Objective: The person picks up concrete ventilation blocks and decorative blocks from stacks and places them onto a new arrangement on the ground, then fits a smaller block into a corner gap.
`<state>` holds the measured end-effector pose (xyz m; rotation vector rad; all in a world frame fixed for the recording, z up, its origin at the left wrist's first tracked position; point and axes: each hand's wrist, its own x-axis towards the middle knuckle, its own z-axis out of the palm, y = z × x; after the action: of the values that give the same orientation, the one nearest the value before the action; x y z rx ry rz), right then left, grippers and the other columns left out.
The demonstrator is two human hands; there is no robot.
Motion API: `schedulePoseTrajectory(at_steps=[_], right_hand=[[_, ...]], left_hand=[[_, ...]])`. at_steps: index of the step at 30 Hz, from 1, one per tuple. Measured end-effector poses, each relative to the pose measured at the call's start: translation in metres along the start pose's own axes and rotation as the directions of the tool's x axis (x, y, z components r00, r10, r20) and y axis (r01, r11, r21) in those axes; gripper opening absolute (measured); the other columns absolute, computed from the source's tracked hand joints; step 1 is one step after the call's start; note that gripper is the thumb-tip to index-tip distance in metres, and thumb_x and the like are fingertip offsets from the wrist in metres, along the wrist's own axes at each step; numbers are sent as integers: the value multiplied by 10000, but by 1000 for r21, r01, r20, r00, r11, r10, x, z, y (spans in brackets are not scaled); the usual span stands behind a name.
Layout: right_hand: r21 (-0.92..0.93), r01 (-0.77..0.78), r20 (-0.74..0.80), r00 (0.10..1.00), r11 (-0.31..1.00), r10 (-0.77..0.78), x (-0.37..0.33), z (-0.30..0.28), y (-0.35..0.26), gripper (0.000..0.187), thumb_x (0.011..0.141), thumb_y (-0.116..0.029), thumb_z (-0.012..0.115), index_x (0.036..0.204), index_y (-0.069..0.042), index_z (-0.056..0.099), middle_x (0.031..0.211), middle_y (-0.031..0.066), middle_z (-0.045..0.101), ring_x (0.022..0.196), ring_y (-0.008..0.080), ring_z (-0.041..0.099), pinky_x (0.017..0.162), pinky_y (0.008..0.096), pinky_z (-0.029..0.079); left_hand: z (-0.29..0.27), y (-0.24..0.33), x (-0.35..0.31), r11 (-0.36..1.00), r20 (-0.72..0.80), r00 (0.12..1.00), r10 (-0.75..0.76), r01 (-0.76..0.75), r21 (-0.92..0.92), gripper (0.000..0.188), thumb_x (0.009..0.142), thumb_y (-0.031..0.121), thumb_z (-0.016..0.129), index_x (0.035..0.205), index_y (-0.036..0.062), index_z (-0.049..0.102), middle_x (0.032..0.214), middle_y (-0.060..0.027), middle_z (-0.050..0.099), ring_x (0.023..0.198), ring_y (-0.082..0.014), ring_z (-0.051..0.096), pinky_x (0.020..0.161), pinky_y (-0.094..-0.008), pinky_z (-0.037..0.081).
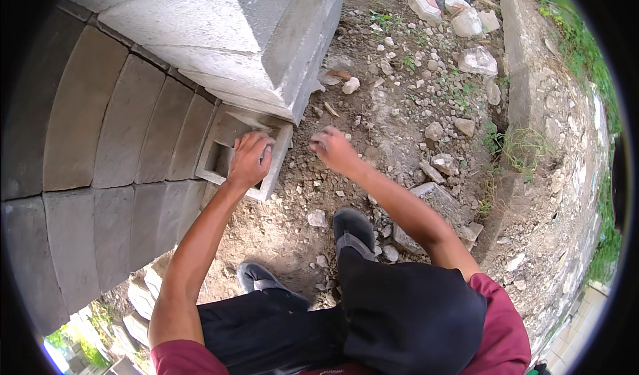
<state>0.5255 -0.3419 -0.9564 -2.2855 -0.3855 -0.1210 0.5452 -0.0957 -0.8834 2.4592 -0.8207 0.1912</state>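
Note:
A grey hollow concrete block stands at the end of the block wall, its cavities facing up. My left hand is on top of it, fingers curled over the inner web between the cavities. To the block's right, apart from it, my right hand hangs above the dirt. Its fingers are loosely bent and slightly blurred, with nothing visible in them.
Rows of grey blocks form the wall on the left. A pale concrete pillar rises just beyond the hollow block. Loose stones and rubble cover the dirt. A rough concrete ledge runs along the right. My shoes stand on the ground.

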Motion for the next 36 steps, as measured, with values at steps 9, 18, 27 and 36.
schedulePoseTrajectory(at_steps=[9, 18, 27, 36], right_hand=[[69, 47, -53, 998, 997, -43, -21, 69, -26, 178, 725, -143, 692, 874, -61, 639, 821, 100, 566, 779, 297, 560, 694, 400, 436], [-128, 104, 34, 994, 986, -100, -24, 74, -26, 130, 745, -165, 661, 864, -113, 666, 850, 26, 571, 872, 203, 502, 765, 347, 375], [-157, 114, -1, 993, 981, -115, -15, 80, -26, 104, 716, -194, 686, 799, -134, 673, 810, 23, 554, 847, 201, 497, 741, 348, 361], [-310, 120, 125, 989, 943, -85, -7, 73, -28, 151, 722, -250, 685, 786, -115, 664, 807, 27, 574, 852, 199, 503, 763, 341, 360]], left_hand=[[7, -2, -14, 1000, 1, 1000, -4, 4, 8, 210, 752, 64, 550, 961, 80, 567, 967, -62, 574, 968, -238, 528, 835, -376, 379], [10, -2, -12, 998, 32, 998, -45, 46, -30, 209, 766, 76, 526, 972, 82, 562, 969, -75, 571, 969, -251, 520, 842, -382, 377], [12, -5, -15, 998, 29, 998, -57, 58, -32, 217, 759, 80, 532, 974, 85, 557, 974, -69, 565, 969, -250, 519, 839, -380, 375], [12, -3, -12, 998, 42, 997, -66, 67, -17, 201, 755, 83, 534, 956, 86, 542, 960, -74, 557, 959, -263, 518, 829, -390, 379]])
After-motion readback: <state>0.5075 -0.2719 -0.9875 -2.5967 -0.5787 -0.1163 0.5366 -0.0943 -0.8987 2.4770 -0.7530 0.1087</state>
